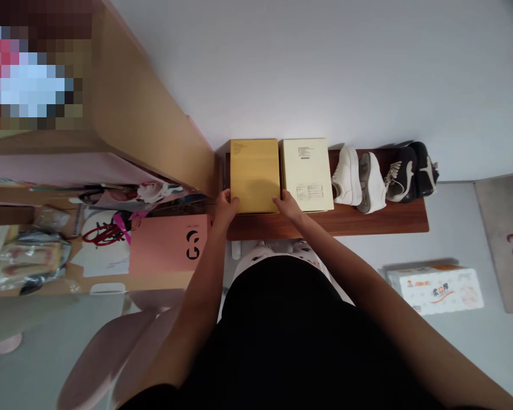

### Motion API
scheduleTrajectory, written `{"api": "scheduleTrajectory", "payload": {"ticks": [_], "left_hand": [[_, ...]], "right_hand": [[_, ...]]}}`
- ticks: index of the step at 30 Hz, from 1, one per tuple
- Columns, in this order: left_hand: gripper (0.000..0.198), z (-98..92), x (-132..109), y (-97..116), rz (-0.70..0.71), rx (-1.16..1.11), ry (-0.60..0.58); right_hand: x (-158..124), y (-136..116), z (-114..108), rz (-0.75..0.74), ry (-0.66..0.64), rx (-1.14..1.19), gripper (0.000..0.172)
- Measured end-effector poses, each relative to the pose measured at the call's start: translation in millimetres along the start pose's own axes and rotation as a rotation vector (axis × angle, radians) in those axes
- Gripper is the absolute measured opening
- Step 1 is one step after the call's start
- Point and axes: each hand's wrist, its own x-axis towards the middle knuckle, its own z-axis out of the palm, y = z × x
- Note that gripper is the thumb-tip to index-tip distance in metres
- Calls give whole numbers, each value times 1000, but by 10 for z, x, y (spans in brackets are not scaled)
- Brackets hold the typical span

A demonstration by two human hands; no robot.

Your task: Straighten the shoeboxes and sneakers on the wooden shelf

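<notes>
A gold box (255, 173) sits at the left end of the dark wooden shelf (325, 225), against the wall. My left hand (227, 207) grips its near left corner, thumb on top and fingers down the side. On the near right corner, my right hand (289, 206) holds it the same way, its fingers in the narrow gap beside a cream box (308, 171). That cream box carries small printed text and stands just to the right. The undersides of both boxes are hidden.
White sneakers (347, 176) and black shoes (402, 173) stand on the shelf's right half. A wrapped paper pack (442, 290) lies on the floor at right. Left, a cluttered desk holds a pink box (166, 245) and red cable (105, 230); a pink chair (105, 359) stands below.
</notes>
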Motion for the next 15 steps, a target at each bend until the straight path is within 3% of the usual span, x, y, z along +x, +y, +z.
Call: {"api": "scheduleTrajectory", "payload": {"ticks": [6, 11, 15], "left_hand": [[53, 106, 438, -158, -87, -119, -35], [58, 149, 621, -144, -121, -178, -89], [57, 176, 712, -140, -167, -239, -121]], "right_hand": [[164, -85, 72, 131, 67, -38, 38], [332, -93, 141, 206, 102, -14, 41], [450, -46, 203, 184, 86, 50, 47]]}}
